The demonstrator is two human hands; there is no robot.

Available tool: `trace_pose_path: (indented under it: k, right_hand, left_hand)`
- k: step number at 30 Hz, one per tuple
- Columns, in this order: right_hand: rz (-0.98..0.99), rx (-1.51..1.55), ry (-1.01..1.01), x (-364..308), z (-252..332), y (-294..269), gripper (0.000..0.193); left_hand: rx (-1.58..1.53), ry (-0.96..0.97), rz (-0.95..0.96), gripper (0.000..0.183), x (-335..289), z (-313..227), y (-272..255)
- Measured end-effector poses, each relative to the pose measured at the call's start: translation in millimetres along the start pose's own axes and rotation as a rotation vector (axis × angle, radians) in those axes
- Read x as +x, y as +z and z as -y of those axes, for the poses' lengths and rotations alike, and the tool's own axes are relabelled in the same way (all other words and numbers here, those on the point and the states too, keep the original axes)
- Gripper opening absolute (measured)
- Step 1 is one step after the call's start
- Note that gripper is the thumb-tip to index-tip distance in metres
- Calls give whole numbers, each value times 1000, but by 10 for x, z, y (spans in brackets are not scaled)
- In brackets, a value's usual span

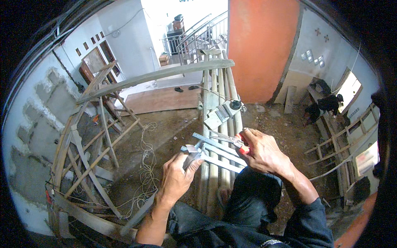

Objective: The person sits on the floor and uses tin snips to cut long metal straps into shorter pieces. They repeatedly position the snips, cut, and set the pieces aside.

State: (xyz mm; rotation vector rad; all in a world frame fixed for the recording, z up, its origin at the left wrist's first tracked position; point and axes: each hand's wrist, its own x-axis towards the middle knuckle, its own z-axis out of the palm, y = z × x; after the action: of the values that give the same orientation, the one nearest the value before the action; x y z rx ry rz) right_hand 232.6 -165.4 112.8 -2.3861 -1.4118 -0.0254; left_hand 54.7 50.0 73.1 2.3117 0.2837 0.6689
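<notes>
The thin metal piece (222,151) lies across the space between the two hands, above a row of poles. It is smooth, grey and glossy, and shows as two long, flat, narrow strips, roughly parallel; whether they are one folded channel or separate lengths I cannot tell. Small marks dot its upper-left end, and bent flaps stick up by the left thumb. Its long axis slants from upper left to lower right, that far end pointing toward the person's right knee.

The left hand (178,175) is closed around the bent, left-hand part, thumb pressed on top. The right hand (266,152) is apart from it, wrapped around the red grips of a steel hand tool (225,137), whose slim jaws point left; whether they touch the metal I cannot tell.

Beneath run the round, pale wooden poles (214,182), with a boxy, slotted grey thing (219,117) resting on them. Beyond, loose pale cable (149,161) tangles over rough brown ground, beside a frame of sawn timber (107,129). Behind stands a flat, matte orange wall (262,49).
</notes>
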Motion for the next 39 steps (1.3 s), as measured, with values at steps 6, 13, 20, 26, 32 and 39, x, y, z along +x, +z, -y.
trace_pose_path:
  k: [6, 13, 20, 26, 32, 39]
  right_hand:
    - [125, 87, 62, -165, 182, 56, 38]
    - [134, 231, 79, -196, 476, 91, 37]
    - [211, 328, 145, -129, 561, 120, 33]
    - [195, 285, 135, -122, 576, 86, 31]
    - [162, 254, 97, -110, 571, 86, 37]
    - [280, 432, 182, -33, 502, 270, 30]
  left_hand:
    - [-45, 46, -324, 36, 32, -23, 72]
    - [289, 67, -508, 44, 7, -72, 118]
    - [413, 173, -589, 38, 21, -20, 127]
    - [500, 252, -600, 34, 23, -44, 96]
    - [502, 309, -596, 32, 33, -15, 59]
    - [507, 292, -619, 33, 7, 104, 112]
